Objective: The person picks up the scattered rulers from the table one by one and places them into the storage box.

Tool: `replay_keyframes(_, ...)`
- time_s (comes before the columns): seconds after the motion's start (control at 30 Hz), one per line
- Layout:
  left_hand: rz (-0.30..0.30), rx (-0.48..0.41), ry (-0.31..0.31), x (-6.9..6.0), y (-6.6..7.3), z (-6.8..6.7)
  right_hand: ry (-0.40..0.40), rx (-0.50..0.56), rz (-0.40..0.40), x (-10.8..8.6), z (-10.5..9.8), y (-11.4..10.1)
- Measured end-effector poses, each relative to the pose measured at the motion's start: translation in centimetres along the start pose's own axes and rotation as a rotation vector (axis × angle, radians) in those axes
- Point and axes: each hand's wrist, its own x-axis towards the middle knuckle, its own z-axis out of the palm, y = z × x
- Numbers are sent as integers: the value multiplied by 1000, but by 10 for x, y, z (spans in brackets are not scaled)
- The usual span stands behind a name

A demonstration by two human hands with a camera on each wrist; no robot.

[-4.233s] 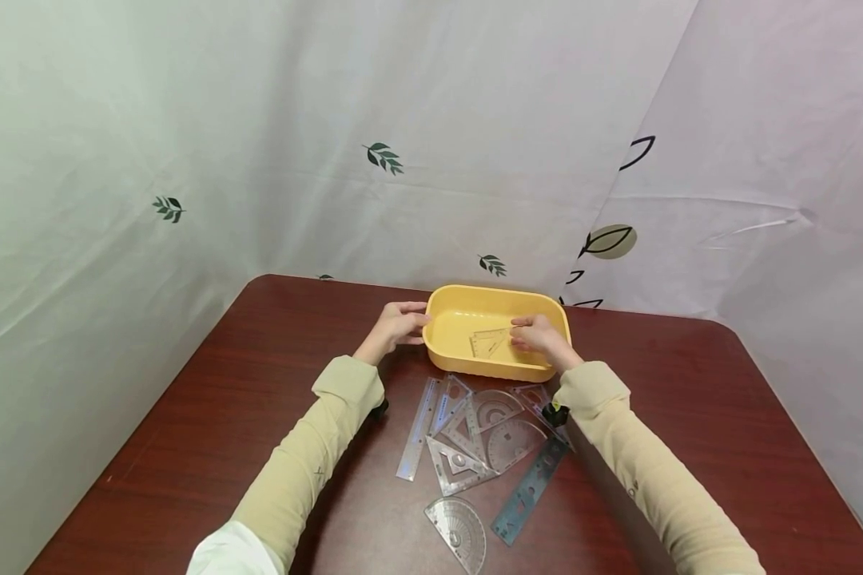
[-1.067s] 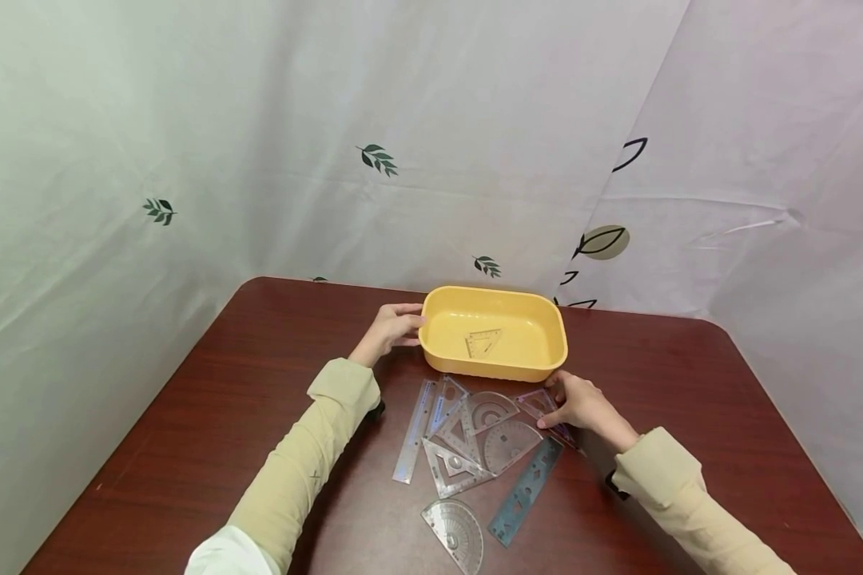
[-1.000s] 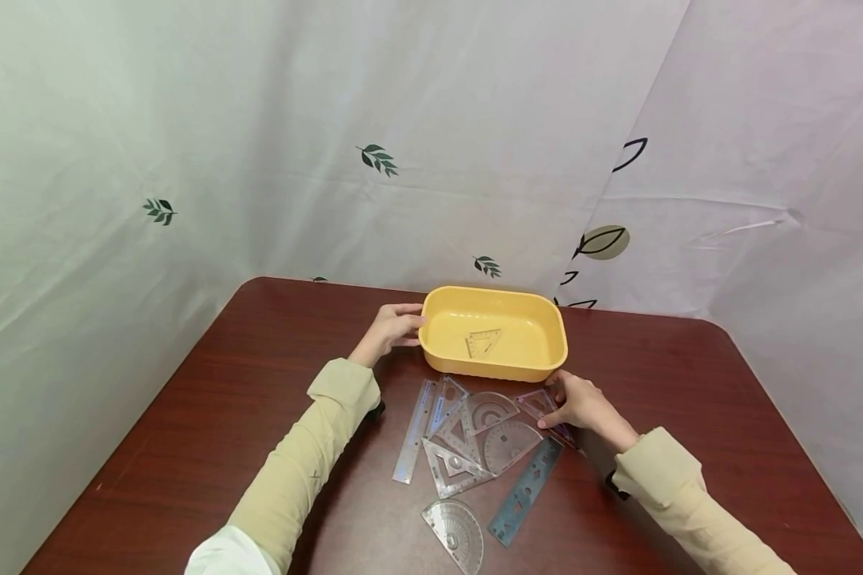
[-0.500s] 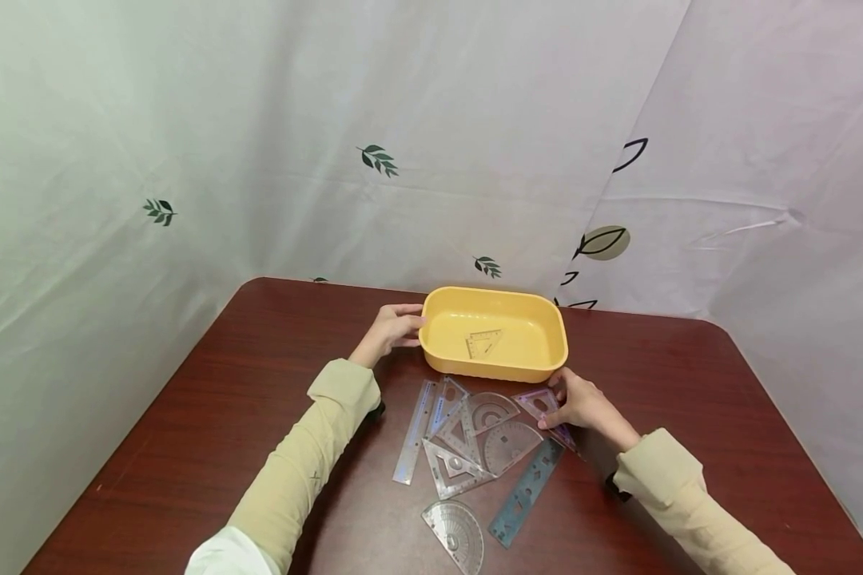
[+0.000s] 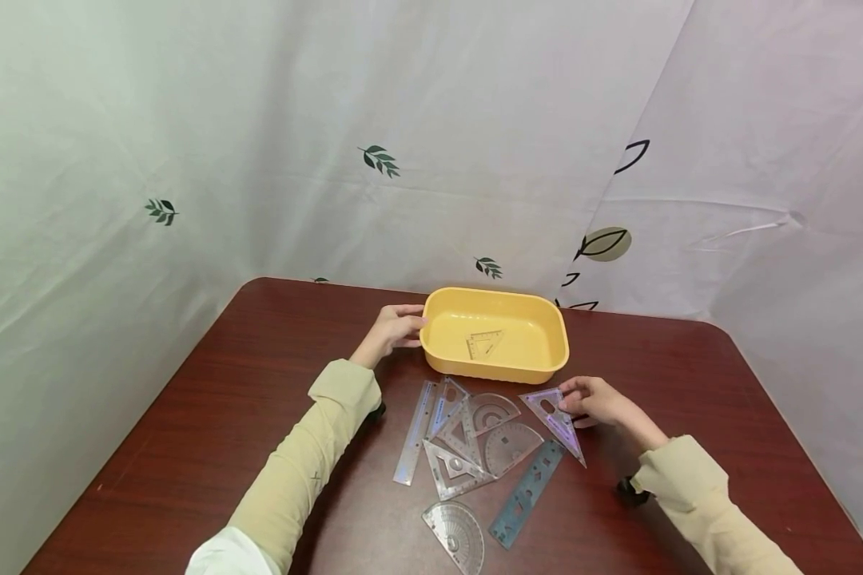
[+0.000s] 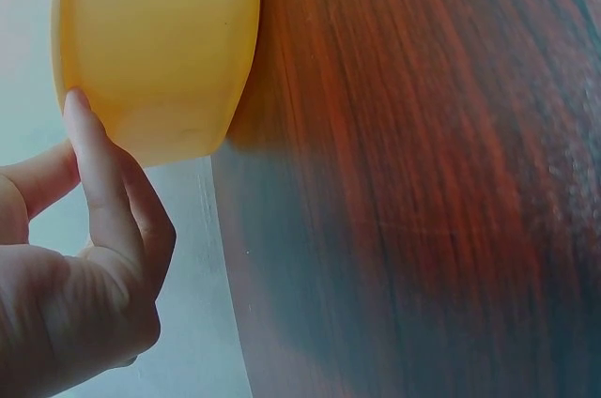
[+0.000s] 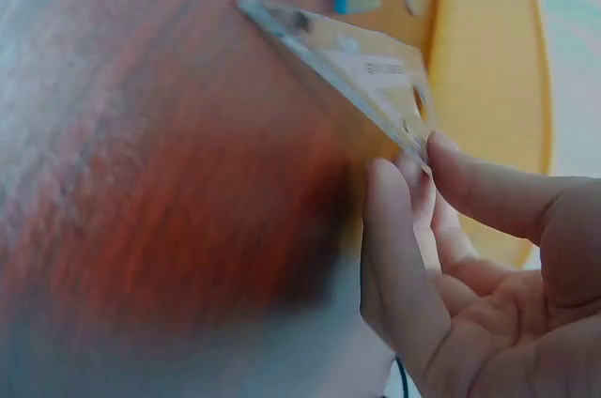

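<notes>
My right hand (image 5: 595, 401) pinches a clear set square (image 5: 555, 417) with purple glints between thumb and fingers. In the right wrist view the set square (image 7: 362, 69) tilts away from the fingertips, one edge toward the camera. My left hand (image 5: 391, 329) holds the left end of a yellow plastic basin (image 5: 492, 372); in the left wrist view a fingertip lies at the basin's rim (image 6: 66, 79). Inside the basin lies a small clear set square (image 5: 483, 343). Several clear drawing tools lie in front of it, among them a protractor (image 5: 513, 447) and a set square (image 5: 455, 471).
A straight ruler (image 5: 415, 433) lies left of the pile, and a bluish stencil ruler (image 5: 526, 493) lies to its right. Another protractor (image 5: 457, 533) sits nearest the front. The dark red table (image 5: 316, 319) ends at a pale leaf-print cloth (image 5: 431, 160) behind.
My right hand left the basin, went to the purple-glinting set square on the table, and now shifts it slightly right, away from the pile. My left hand stays at the basin.
</notes>
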Motion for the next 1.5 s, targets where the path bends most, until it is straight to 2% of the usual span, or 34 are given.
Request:
replay_keyframes(0.17, 4, 1, -4, 0, 0, 0, -84, 57, -17, -3, -11, 0)
replay_keyframes(0.37, -7, 7, -5, 1, 1, 0, -118, 51, -43, -4, -19, -5)
replay_keyframes(0.63, -7, 1, -5, -2, 2, 0, -182, 53, -93, -2, -21, -27)
replay_keyframes(0.83, -2, 4, -7, -2, 2, 0, -94, 17, -110, 3, -27, -50)
replay_keyframes(1.13, -8, -11, -5, 0, 1, 0, 40, 6, -110, 25, -26, -73)
replay_keyframes(1.5, -21, -11, -4, -2, 2, 0, 136, 5, -106, 56, -19, -95)
